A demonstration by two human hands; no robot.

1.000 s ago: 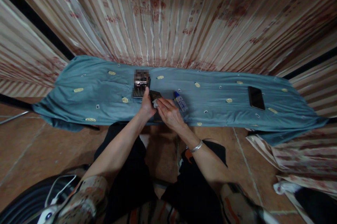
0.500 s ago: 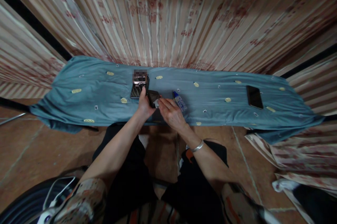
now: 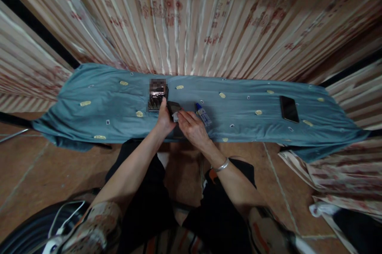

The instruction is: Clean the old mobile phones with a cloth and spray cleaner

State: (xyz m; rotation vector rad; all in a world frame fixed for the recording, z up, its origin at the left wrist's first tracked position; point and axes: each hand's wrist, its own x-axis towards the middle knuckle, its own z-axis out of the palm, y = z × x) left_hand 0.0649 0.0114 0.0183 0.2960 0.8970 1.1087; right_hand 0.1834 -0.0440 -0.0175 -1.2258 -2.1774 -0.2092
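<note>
My left hand [image 3: 165, 118] is closed on the edge of a dark, flat, rectangular thing [image 3: 173, 106], held tilted above the cloth; its exact kind is hard to make out. In my right hand [image 3: 192, 126], a small wad of white tissue [image 3: 175, 117] is pinched between the fingertips and pressed against that dark thing. Just beyond my left thumb stands a shiny dark box-like object [image 3: 158, 94], partly blurred out. Beside my right fingers lies a small clear bottle with a blue cap and blue label [image 3: 204, 114].
A teal patterned cloth [image 3: 244, 126] covers the long narrow table. Toward its right end lies a black smartphone [image 3: 289, 109]. Pleated curtains [image 3: 191, 23] hang behind, and black poles [image 3: 38, 23] run along the sides. At lower left a white cable [image 3: 67, 218] rests by a dark round thing.
My hands stay almost in place, with the white tissue shifted slightly left and down against the dark flat thing. The view has tilted a little.
</note>
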